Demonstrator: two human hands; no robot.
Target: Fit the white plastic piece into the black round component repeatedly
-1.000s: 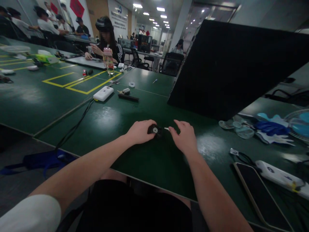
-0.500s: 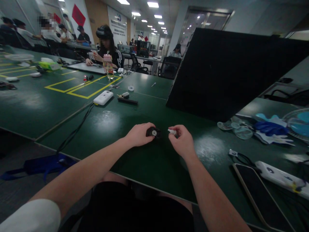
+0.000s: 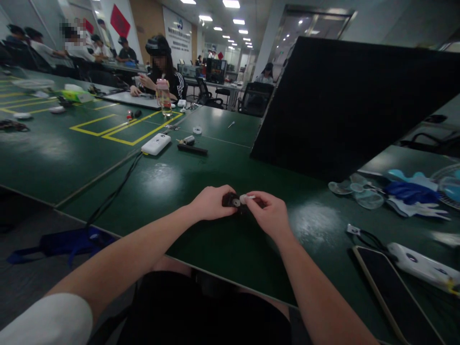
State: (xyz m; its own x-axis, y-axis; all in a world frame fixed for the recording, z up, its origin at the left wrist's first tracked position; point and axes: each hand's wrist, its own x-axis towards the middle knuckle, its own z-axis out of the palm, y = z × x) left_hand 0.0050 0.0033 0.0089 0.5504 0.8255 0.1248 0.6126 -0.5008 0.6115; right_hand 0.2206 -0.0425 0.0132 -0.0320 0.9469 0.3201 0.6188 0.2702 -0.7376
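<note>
**White piece now against the black part**

Your two hands have closed the gap between them. Your left hand [image 3: 212, 203] rests on the green table [image 3: 201, 249], fingers curled and clamped round the small black part [image 3: 233, 201], whose pale round centre faces up towards you. Half a second ago your right hand [image 3: 272, 215] held the small white piece [image 3: 246, 197] apart from it. Now thumb and forefinger pinch that piece with its end right at the black part's upper edge, touching or just short of it; the view is too small to say which. The two things have come together at the middle of the table, just ahead of you, and the left hand has hardly shifted.

To your right lie a dark phone [image 3: 391, 287] and a white power strip [image 3: 424, 266], well apart from the hands. Farther out sit a white power bank [image 3: 155, 143], a black bar [image 3: 192, 149] and the slanted black board [image 3: 341, 105]. Beyond those, a co-worker [image 3: 163, 72] sits at the far end behind a pink bottle [image 3: 163, 96].
</note>
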